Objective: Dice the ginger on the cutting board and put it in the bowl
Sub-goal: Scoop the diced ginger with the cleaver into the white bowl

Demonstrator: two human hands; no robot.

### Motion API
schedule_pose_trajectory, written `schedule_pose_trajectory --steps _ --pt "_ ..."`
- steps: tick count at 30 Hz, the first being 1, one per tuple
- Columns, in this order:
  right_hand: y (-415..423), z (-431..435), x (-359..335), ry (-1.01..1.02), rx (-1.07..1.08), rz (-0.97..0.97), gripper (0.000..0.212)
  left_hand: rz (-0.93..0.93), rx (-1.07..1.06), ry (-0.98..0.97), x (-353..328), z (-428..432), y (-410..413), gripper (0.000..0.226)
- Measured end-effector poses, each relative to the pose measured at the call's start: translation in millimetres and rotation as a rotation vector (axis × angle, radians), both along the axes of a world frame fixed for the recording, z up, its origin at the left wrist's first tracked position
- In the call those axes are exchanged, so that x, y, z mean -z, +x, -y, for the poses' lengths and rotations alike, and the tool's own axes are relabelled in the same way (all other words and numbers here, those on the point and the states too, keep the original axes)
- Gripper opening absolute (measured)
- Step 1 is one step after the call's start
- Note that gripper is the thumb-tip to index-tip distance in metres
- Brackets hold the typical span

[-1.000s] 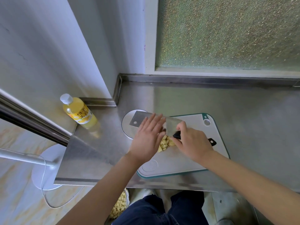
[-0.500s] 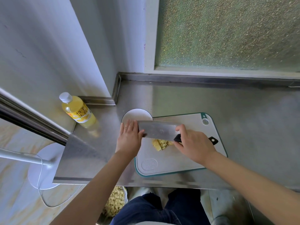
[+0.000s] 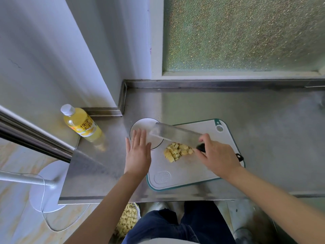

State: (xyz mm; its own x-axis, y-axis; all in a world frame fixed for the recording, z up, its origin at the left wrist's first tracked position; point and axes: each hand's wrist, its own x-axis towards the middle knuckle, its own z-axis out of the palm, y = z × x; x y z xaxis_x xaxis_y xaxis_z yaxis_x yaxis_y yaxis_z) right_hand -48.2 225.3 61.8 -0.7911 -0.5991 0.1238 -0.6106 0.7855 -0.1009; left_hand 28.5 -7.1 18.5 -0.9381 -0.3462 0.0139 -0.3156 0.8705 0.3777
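My right hand is closed around the black handle of the cleaver, and the wide blade reaches left across the top of the board, its far end over the bowl. The blade looks tilted; I cannot tell whether its edge touches the board. My left hand is flat and open, fingers together and pointing away from me, holding nothing; it lies over the near rim of the bowl, just left of the board.

The ginger sits as a small heap of yellow cubes on the board, between my two hands and just below the blade. The white bowl stands on the steel table, touching or nearly touching the board's upper left corner; I cannot see any ginger in it.

A bottle of yellow drink stands left of the bowl, near the wall. Below the table edge, by my knees, another container of diced yellow pieces shows.
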Motion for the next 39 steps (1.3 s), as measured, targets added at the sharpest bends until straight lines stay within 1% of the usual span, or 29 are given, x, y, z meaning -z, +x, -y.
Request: schedule_pose_trajectory --steps 2,3,4,7,9,13,15,17,19,22,26,31,35,39 --pt "0 -7 1 -0.071 0.086 0.051 0.023 -0.252 0.077 0.079 0 -6 5 0.043" --pt "-1 -8 1 -0.105 0.152 0.095 0.022 -0.32 0.117 0.117 0 -12 7 0.038" --pt "-2 -11 3 -0.139 0.224 0.158 0.022 -0.338 0.157 0.144 1 -19 8 0.034" --pt "-11 -24 17 -0.296 0.431 0.405 0.025 -0.287 0.27 0.22 7 -40 11 0.032" --pt "-17 -37 30 -0.384 0.541 0.517 0.028 -0.213 0.297 0.252 18 -50 10 0.035" --pt "-16 -57 51 -0.498 0.694 0.573 0.038 0.008 0.243 0.199 41 -62 4 0.046" --pt "-14 -63 58 -0.515 0.738 0.6 0.041 0.072 0.152 0.249 51 -63 -1 0.054" --pt "-11 -69 63 -0.483 0.751 0.654 0.041 0.103 0.045 0.359 53 -66 -6 0.061" --pt "-7 -72 67 -0.481 0.74 0.74 0.038 0.108 -0.015 0.454 55 -70 -11 0.063" --pt "-3 -67 70 -0.522 0.698 0.877 0.035 0.09 -0.048 0.55 54 -76 -20 0.062" --pt "-2 -51 70 -0.509 0.632 0.966 0.032 0.025 -0.11 0.652 53 -82 -41 0.056" --pt "-4 -43 73 -0.431 0.555 0.995 0.029 -0.018 -0.164 0.756 56 -86 -66 0.051" --pt "-10 -47 74 -0.416 0.53 1.011 0.03 -0.039 -0.17 0.76 60 -87 -67 0.048" --pt "-22 -48 77 -0.38 0.484 0.971 0.032 -0.031 -0.192 0.772 59 -87 -68 0.046"
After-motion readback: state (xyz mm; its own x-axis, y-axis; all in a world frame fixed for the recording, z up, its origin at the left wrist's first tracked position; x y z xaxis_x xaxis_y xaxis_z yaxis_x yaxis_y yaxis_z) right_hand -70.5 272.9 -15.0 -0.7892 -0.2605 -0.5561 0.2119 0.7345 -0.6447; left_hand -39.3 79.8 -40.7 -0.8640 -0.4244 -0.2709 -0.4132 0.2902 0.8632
